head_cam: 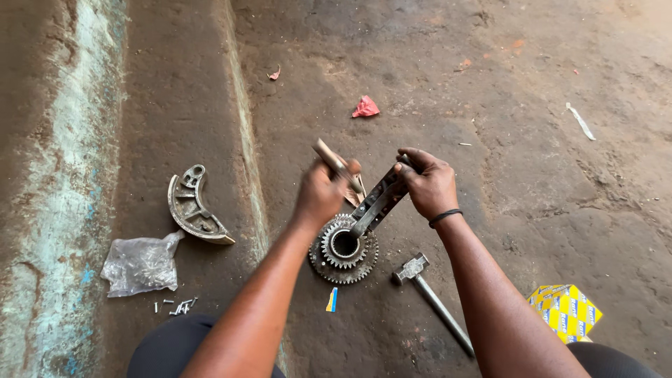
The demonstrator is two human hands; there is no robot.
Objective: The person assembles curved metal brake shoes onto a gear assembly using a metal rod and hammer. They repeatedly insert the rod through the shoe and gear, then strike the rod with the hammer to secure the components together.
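A round toothed metal gear [343, 250] lies flat on the dirt floor in front of me. My right hand [428, 183] grips a dark flat metal bar [376, 205] that slants down into the gear's centre hole. My left hand [323, 190] is closed around a short metal rod [336, 165], held just above and left of the bar. A black band circles my right wrist.
A hammer [428, 294] lies on the ground right of the gear. A curved metal shoe [192, 208], a crumpled clear plastic bag [141, 262] and several small screws [179, 306] lie at the left. A yellow box [565, 311] sits at the lower right. Red scrap [365, 107] lies farther off.
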